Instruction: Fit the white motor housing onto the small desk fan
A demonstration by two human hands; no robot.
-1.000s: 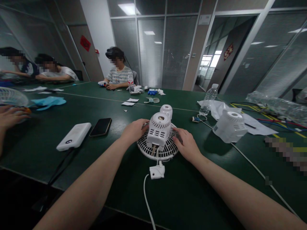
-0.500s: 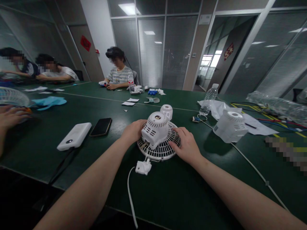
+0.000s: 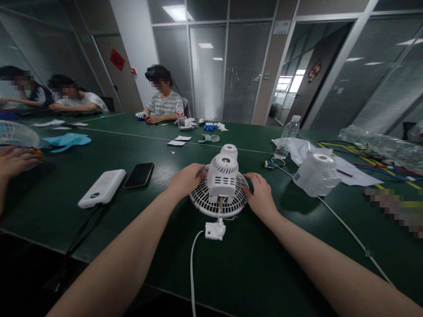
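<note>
A small white fan (image 3: pixel 222 187) lies grille-down on the green table in front of me, its slotted motor housing on top. My left hand (image 3: pixel 186 181) grips the left side of the round grille, fingertips partly hidden behind the housing. On the opposite side, my right hand (image 3: pixel 261 197) has its fingers and thumb closed around the grille's rim. A white plastic piece (image 3: pixel 215 230) hangs by a wire at the near side of the fan, with a white cord (image 3: pixel 192 268) running from it over the table edge.
Left of my hands lie a white power bank (image 3: pixel 102 188) and a black phone (image 3: pixel 139 175). To the right stand another white housing (image 3: pixel 317 174) with a cord and a plastic bottle (image 3: pixel 290 137). A co-worker's hand (image 3: pixel 16 160) is at far left; another person (image 3: pixel 163 101) sits opposite.
The fan has turned between my hands: its housing has swung right and now faces me squarely. The hanging white piece and cord have shifted right.
</note>
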